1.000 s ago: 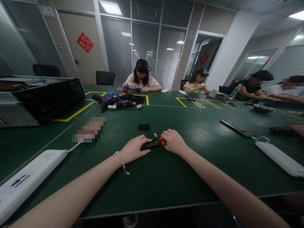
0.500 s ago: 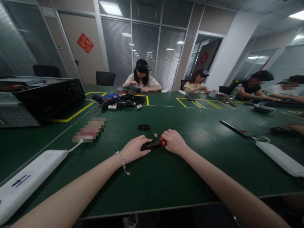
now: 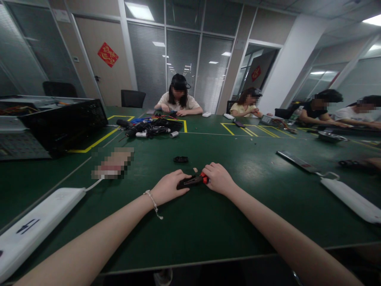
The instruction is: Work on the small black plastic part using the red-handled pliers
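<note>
My left hand (image 3: 168, 186) rests on the green table (image 3: 208, 222) with its fingers closed over a small black part (image 3: 182, 185). My right hand (image 3: 218, 178) grips the red handles of a pair of pliers (image 3: 196, 180), whose dark jaws point left and meet the black part. A tiny pale piece (image 3: 195, 170) lies just beyond the pliers. Further out sits a small black object (image 3: 180, 159). A bracelet hangs at my left wrist.
A white power strip (image 3: 38, 224) lies at the near left, another white strip (image 3: 348, 198) at the right. A black case (image 3: 64, 123) stands far left. A pile of dark tools (image 3: 149, 129) sits mid-table. Several people work at the far side and the right.
</note>
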The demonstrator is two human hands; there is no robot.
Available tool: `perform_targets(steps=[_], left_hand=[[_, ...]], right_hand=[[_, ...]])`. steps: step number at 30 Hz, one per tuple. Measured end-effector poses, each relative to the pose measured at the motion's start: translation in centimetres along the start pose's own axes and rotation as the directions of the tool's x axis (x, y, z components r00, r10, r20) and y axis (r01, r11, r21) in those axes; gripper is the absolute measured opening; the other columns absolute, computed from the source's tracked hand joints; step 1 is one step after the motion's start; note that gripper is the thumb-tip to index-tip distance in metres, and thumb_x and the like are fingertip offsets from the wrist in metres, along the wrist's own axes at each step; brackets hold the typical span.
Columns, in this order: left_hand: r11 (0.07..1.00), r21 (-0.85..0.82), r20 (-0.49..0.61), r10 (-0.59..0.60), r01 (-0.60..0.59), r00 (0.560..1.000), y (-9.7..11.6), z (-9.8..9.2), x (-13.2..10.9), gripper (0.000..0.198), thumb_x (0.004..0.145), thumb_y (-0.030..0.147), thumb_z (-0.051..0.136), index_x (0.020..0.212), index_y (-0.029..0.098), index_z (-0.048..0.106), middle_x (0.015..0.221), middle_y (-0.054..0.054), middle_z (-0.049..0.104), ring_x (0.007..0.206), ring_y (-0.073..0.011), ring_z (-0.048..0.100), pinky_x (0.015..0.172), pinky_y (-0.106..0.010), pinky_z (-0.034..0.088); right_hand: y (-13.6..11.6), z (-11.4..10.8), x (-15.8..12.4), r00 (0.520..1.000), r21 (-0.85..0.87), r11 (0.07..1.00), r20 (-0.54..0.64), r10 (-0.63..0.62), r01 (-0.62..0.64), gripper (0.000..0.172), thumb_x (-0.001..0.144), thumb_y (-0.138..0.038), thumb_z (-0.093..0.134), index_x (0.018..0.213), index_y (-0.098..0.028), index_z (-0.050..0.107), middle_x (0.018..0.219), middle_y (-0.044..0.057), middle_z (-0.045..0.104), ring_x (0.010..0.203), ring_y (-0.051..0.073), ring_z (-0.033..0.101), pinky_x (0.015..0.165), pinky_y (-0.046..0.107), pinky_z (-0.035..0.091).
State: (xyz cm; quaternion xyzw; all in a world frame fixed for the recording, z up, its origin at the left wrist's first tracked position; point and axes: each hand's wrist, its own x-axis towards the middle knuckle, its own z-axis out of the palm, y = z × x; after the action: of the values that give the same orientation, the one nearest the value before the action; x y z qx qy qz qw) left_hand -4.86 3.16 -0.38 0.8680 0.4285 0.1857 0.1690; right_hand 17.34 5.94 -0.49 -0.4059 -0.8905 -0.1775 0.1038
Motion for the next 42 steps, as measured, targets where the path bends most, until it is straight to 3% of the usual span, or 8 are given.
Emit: perform_targets(steps=[42], left_hand=[[1.0, 0.016, 0.004, 0.003, -0.003, 1.0, -0.09, 0.02, 0.15, 0.041, 0.077, 0.034, 0.054, 0.116, 0.027, 0.046, 0.1, -0.001, 0.05, 0.08, -0.0155, 0.053, 0.068, -0.026, 0.042]], right_hand=[[-0.05, -0.13, -0.01, 1.0, 0.013, 1.0, 0.005, 0.009, -0.009, 0.013, 0.07, -0.019, 0.05, 0.081, -0.015, 0.055, 0.083, 0.007, 0.056, 0.077, 0.017, 0.043, 0.067, 0.028, 0.03]])
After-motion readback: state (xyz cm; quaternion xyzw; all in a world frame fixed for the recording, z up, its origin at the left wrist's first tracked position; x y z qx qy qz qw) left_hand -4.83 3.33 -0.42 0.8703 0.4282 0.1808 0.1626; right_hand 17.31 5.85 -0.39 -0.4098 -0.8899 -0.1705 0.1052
